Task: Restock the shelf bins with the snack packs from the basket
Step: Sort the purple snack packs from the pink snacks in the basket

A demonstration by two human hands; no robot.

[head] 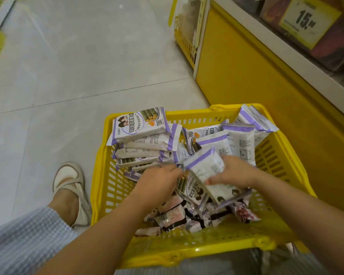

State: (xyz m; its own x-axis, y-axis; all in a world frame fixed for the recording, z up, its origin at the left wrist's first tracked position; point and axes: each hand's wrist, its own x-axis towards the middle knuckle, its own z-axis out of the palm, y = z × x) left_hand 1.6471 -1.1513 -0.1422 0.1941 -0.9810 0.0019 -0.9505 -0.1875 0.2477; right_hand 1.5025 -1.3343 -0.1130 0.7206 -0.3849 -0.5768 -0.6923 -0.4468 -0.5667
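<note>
A yellow plastic basket (197, 250) sits low in front of the person, heaped with white-and-purple snack packs (139, 126) over smaller pink-and-dark packs (171, 215). The right hand (234, 171) grips one motion-blurred snack pack (205, 169) around its middle, while the left hand (159, 181) digs into the heap, its fingertips hidden, so its grip cannot be told. The packs look light, crinkly and slippery, probably crushable, so best held across the flat faces; pale floor tiles (68, 66) and a yellow-based shelf (266, 46) with a price tag (308, 20) surround them.
</note>
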